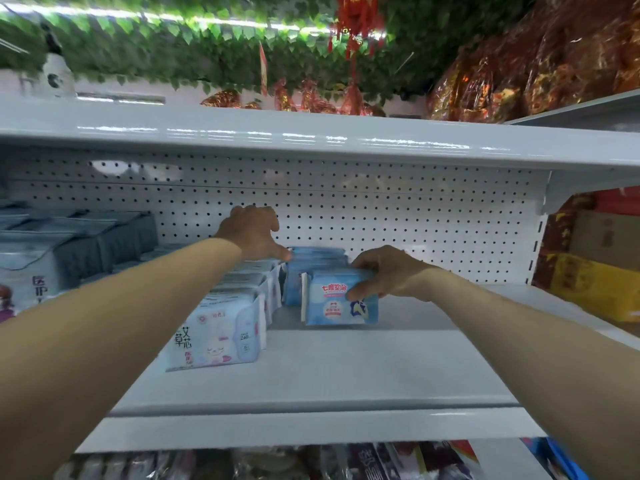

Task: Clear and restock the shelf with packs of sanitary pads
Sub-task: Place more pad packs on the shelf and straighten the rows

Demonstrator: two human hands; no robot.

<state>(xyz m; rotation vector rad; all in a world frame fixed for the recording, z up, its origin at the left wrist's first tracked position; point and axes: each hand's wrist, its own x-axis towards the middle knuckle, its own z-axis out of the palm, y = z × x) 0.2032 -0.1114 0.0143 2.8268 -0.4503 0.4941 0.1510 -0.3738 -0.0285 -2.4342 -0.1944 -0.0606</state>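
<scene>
Your right hand grips the front blue pack: soft glossy plastic, rectangular, upright mid-shelf at the head of a short blue row, just beside the white packs. Your left hand reaches over the rows' back end, thumb at the rear blue pack. Its fingers are hidden behind the knuckles, so I can't tell the grip. Smooth pale metal shelf, perforated back panel.

White pegboard back panel; green leaf garland overhead; strip light
</scene>
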